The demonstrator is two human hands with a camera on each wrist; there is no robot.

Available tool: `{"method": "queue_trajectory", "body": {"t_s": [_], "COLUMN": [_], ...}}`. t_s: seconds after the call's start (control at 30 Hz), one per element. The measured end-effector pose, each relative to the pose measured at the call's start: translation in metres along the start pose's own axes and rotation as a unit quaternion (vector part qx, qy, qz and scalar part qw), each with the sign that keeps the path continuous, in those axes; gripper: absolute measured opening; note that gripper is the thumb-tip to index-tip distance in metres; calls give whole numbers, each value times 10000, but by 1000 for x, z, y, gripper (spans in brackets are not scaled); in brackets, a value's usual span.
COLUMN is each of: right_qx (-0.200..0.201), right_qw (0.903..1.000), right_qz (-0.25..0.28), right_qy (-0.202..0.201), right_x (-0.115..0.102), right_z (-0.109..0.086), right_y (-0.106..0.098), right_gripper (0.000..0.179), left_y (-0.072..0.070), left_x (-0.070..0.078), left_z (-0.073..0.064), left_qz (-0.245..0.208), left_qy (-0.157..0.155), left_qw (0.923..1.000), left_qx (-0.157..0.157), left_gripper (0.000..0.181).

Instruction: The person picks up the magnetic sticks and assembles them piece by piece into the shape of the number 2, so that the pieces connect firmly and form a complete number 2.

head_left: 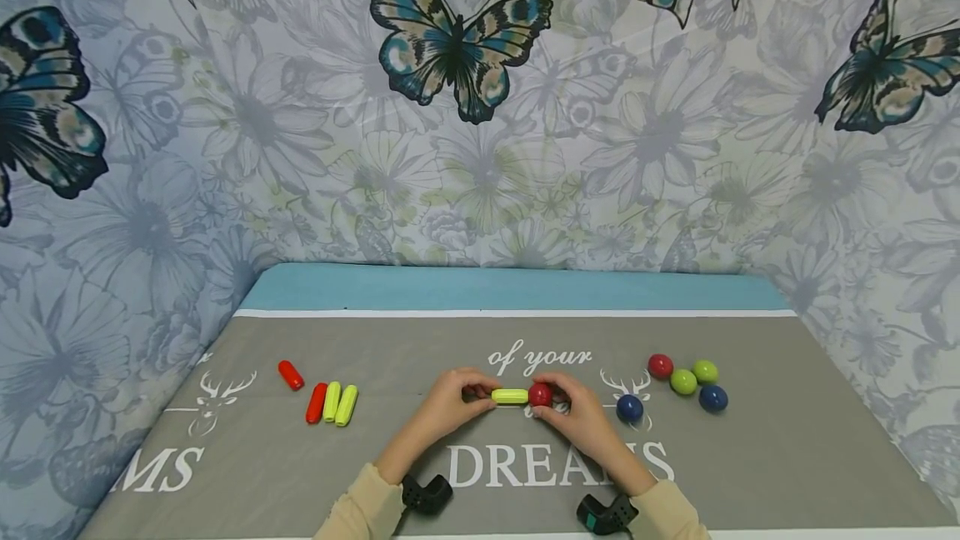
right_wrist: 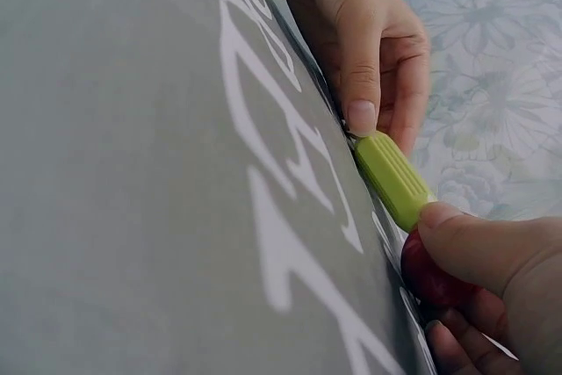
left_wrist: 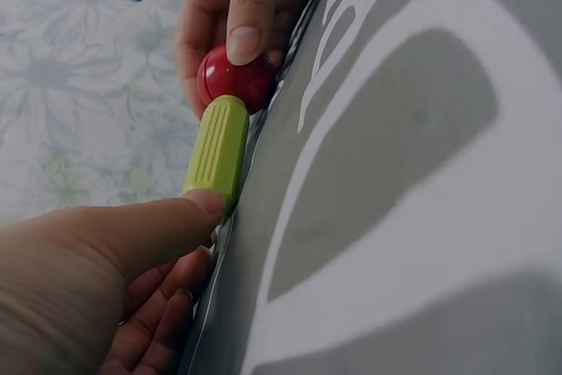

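Observation:
Over the middle of the cloth, my left hand (head_left: 453, 403) pinches one end of a ridged yellow-green rod (head_left: 510, 397) between thumb and fingers. At the rod's other end a glossy red ball (head_left: 539, 394) is held by my right hand (head_left: 576, 413). In the left wrist view, rod (left_wrist: 215, 147) and ball (left_wrist: 230, 78) meet end to end, the right thumb pressed on the ball. The right wrist view has the ball (right_wrist: 428, 271) partly hidden behind the right thumb, while the left thumb sits at the far end of the rod (right_wrist: 392, 180).
On the left lie two red rods (head_left: 290, 375) and two yellow-green rods (head_left: 347, 406). Right of my hands are a blue ball (head_left: 629, 408) and a cluster with another red ball (head_left: 660, 367), two green balls (head_left: 683, 382) and a second blue ball (head_left: 713, 398). A printed grey cloth (head_left: 420, 340) covers the table.

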State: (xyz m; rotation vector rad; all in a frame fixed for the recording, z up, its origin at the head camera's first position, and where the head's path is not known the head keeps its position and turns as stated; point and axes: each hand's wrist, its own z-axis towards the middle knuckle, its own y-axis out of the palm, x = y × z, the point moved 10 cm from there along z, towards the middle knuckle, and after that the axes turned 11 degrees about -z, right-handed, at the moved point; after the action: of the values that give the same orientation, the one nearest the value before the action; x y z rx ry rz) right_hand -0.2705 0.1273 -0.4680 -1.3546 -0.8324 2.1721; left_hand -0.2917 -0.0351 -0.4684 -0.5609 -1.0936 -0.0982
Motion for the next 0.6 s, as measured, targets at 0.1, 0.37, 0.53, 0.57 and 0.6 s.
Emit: {"method": "queue_trajectory", "body": {"t_s": [0.1,0.37,0.53,0.57,0.6], "right_qx": [-25,17,65,74,85], "right_qw": [10000,10000,9999,9998,9997], "right_qz": [-27,-76,-148,-186,-244], "right_qy": [43,57,13,33,43], "right_x": [0,-3,-4,-4,-5], "right_z": [0,0,-1,-2,-2], "right_y": [0,-2,-4,-6,-8], "right_gripper": [41,43,44,45,47], "left_y": [-3,-7,-6,-6,-6], "left_x": [-1,-2,-2,-2,-2], "left_z": [0,-1,-1,-1,-1], "left_qz": [5,74,104,111,113], "left_qy": [-9,-227,-256,-250,-232], "left_qw": [10000,9997,9996,9996,9997], "left_qx": [22,-31,-51,-50,-51], "left_gripper": [20,18,17,17,17]}}
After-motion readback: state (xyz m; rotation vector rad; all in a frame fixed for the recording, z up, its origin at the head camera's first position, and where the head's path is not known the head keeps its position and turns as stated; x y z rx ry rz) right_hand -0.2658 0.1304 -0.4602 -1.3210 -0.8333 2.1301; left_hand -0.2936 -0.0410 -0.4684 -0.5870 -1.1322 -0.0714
